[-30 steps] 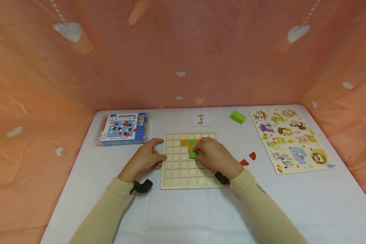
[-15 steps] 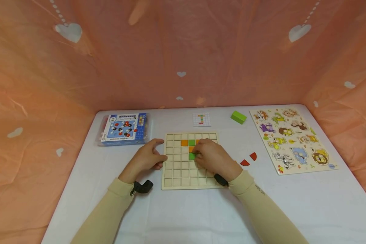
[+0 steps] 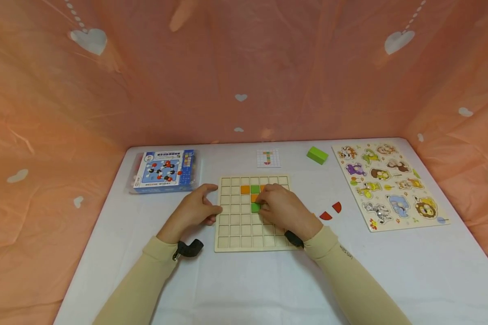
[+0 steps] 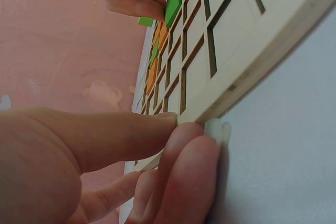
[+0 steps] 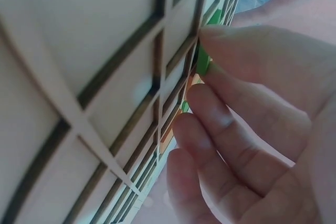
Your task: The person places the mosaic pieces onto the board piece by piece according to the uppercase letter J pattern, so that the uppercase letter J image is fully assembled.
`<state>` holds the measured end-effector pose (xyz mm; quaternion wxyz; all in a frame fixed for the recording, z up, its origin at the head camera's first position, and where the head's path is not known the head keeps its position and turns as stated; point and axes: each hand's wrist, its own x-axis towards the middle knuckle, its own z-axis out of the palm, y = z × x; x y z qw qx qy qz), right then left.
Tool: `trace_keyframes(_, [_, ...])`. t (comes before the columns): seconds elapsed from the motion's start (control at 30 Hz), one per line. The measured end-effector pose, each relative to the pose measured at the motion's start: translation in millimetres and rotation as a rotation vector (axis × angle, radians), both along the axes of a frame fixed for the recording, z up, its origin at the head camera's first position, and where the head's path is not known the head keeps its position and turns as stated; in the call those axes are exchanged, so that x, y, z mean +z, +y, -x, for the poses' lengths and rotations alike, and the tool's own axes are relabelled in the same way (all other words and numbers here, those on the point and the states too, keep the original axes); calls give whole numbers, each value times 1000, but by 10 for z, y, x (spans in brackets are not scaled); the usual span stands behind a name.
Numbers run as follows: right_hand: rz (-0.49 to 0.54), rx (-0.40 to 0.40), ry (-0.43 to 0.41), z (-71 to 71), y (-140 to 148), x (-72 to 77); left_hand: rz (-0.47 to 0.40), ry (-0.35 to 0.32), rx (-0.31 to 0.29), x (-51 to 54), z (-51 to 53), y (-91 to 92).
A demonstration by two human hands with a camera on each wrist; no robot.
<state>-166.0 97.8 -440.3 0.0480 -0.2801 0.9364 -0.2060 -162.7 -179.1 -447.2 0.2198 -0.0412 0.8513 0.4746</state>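
A pale wooden grid board (image 3: 235,231) lies flat on the table. My left hand (image 3: 193,210) holds its left edge, thumb and fingertips against the rim in the left wrist view. My right hand (image 3: 284,207) pinches a green square tile (image 3: 255,207) between thumb and index finger at the middle of the board. Seen from the left wrist, that green tile (image 4: 173,8) looks slightly tilted over its cell. Above it sit an orange tile (image 3: 254,198), a green tile (image 3: 255,189) and an orange tile (image 3: 245,189). Another orange tile (image 3: 262,187) is partly hidden by my right hand.
Two red quarter-round pieces (image 3: 326,215) lie right of the board. Behind stand a small pattern card (image 3: 268,158) and a green block (image 3: 317,155). A boxed molecule set (image 3: 164,171) is at the left, an animal puzzle board (image 3: 390,187) at the right.
The green tile in my right fingers has gone from sitting askew to lining up with its cell below the orange tile. My left hand has stayed at the board's edge.
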Motion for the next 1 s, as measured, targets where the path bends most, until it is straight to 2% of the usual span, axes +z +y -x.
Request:
trace_keyframes(0.33, [8,-9,8,-16,37,10,5,-7,-6,-11,34,27])
trace_keyframes(0.63, [29,-47,-35,10,124,48,4,-2,-18,-8,55,57])
trace_keyframes(0.87, [55,-111,-83,20,376,52,3,-15,-6,-20,45,36])
trace_keyframes(1.0, [55,-136,-78,-22,598,48,9,-21,-1,-22,29,4])
